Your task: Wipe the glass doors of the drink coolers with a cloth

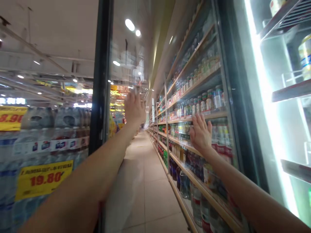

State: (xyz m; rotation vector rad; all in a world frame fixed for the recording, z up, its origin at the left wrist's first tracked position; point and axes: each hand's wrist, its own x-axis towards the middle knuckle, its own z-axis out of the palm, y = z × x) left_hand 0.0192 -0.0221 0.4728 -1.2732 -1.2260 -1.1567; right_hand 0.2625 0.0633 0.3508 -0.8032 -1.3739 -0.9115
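Note:
A tall glass door [136, 45] with a black frame [98, 81] stands swung out in front of me. Both my arms reach toward its pane. My left hand [134, 109] is raised on the left part of the glass, fingers stretched and a little blurred. Lower and to the right, my right hand [201, 133] has its fingers extended upward, also at the pane. Neither hand holds anything. Whether the palms press on the glass or hover just before it, I cannot tell.
Shelves of bottled drinks [194, 106] show through the pane, beside a tiled aisle floor [143, 174]. On the left are stacked packs of bottled water [53, 142] with a yellow price sign [45, 178]. At right, a lit cooler [277, 113] has wire shelves [289, 22].

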